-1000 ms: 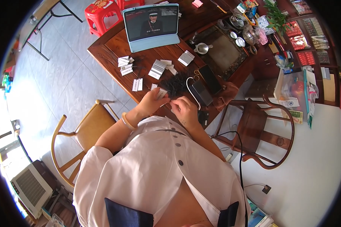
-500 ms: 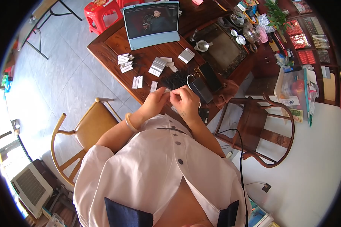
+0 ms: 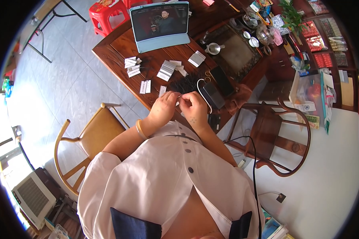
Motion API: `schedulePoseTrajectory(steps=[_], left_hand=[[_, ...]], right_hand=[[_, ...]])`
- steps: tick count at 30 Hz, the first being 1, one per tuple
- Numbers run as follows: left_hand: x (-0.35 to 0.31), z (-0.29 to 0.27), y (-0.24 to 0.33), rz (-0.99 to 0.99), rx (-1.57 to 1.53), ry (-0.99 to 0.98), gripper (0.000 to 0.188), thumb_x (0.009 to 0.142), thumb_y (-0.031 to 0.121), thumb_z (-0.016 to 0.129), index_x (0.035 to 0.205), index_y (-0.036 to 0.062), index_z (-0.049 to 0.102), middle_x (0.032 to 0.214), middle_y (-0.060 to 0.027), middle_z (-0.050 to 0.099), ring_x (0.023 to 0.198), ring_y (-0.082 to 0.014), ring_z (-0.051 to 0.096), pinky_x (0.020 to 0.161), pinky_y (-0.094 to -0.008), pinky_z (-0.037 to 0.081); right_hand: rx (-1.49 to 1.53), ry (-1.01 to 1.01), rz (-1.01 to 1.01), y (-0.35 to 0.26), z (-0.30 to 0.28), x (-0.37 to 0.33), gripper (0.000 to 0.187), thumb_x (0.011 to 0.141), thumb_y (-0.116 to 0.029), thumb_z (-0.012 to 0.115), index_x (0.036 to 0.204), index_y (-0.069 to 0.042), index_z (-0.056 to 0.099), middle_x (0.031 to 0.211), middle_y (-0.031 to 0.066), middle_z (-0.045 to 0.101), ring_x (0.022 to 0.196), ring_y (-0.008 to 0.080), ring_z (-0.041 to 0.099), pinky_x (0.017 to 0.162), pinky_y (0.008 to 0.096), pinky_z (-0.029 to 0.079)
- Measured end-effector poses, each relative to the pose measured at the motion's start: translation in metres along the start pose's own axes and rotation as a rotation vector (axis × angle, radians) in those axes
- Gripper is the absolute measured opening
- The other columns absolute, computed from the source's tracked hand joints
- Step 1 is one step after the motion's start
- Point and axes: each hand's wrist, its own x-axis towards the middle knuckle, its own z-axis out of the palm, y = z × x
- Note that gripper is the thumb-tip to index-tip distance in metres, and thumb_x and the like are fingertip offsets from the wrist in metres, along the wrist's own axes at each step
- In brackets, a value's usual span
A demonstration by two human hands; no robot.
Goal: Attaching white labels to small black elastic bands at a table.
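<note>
My left hand [image 3: 164, 108] and my right hand [image 3: 193, 108] meet at the table's near edge, fingertips pinched close together. Between them is a small white tag [image 3: 178, 102], mostly hidden by the fingers. Just beyond my hands lies a tangle of thin black strings [image 3: 184, 84]. A single white tag [image 3: 162, 91] rests by my left hand, with a pair of tags [image 3: 145, 87] to its left. Farther back are a stack of grey-and-white tags [image 3: 166, 70], another stack [image 3: 196, 59] and a loose pile of tags [image 3: 132, 67].
A tablet [image 3: 160, 26] in a light blue cover stands at the back of the wooden table [image 3: 117, 49]. Right of the strings lie a dark phone [image 3: 221, 81] and a black box-shaped device [image 3: 212, 95]. A tea tray [image 3: 237, 49] sits beyond. Chairs [image 3: 101, 125] flank me.
My left hand has turned, its fingers curling in more over the white tag. My right hand has shifted slightly, and both stay together in the same place.
</note>
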Motion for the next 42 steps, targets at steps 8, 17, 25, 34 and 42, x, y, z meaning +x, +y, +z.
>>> schedulePoseTrajectory(steps=[8, 17, 25, 34, 42], left_hand=[[0.005, -0.004, -0.001, 0.137, 0.207, 0.022, 0.035, 0.073, 0.000, 0.059, 0.107, 0.0026, 0.052, 0.089, -0.0122, 0.058, 0.084, -0.0320, 0.057, 0.076, -0.0396, 0.047], [0.007, -0.003, -0.009, 0.148, 0.267, 0.054, 0.036, 0.073, 0.002, 0.058, 0.109, 0.0022, 0.051, 0.092, -0.0120, 0.058, 0.086, -0.0313, 0.057, 0.076, -0.0389, 0.047], [0.006, -0.002, -0.012, 0.127, 0.222, 0.048, 0.038, 0.070, -0.001, 0.060, 0.107, 0.0006, 0.052, 0.092, -0.0134, 0.058, 0.084, -0.0324, 0.057, 0.075, -0.0393, 0.048], [0.006, -0.007, -0.006, 0.001, -0.085, -0.043, 0.026, 0.082, -0.003, 0.054, 0.108, 0.0001, 0.053, 0.091, -0.0150, 0.061, 0.082, -0.0321, 0.061, 0.071, -0.0362, 0.050], [0.007, -0.018, 0.009, -0.306, -0.635, -0.429, 0.018, 0.094, 0.010, 0.049, 0.110, 0.0018, 0.055, 0.082, -0.0072, 0.061, 0.070, -0.0162, 0.058, 0.065, -0.0290, 0.047]], right_hand=[[0.506, -0.094, 0.544, 0.008, 0.004, -0.007, 0.007, 0.083, -0.002, 0.065, 0.085, 0.003, 0.061, 0.072, 0.0037, 0.064, 0.062, 0.0056, 0.057, 0.051, 0.0227, 0.045], [0.633, -0.055, 0.629, 0.007, 0.008, -0.009, 0.010, 0.086, -0.007, 0.064, 0.090, 0.001, 0.060, 0.068, 0.0017, 0.061, 0.053, 0.0033, 0.053, 0.045, 0.0179, 0.042], [0.727, -0.184, 0.667, 0.009, 0.005, -0.008, 0.015, 0.091, -0.013, 0.060, 0.091, 0.002, 0.060, 0.071, 0.0025, 0.062, 0.052, 0.0050, 0.054, 0.044, 0.0188, 0.043], [0.275, -0.332, 0.303, 0.022, -0.012, -0.007, 0.020, 0.091, -0.017, 0.060, 0.094, 0.002, 0.062, 0.075, 0.0034, 0.063, 0.065, 0.0084, 0.059, 0.061, 0.0224, 0.049], [0.935, -0.342, 0.714, 0.013, -0.036, 0.015, 0.015, 0.090, -0.011, 0.061, 0.098, 0.002, 0.063, 0.087, 0.0041, 0.064, 0.072, 0.0092, 0.060, 0.065, 0.0218, 0.049]])
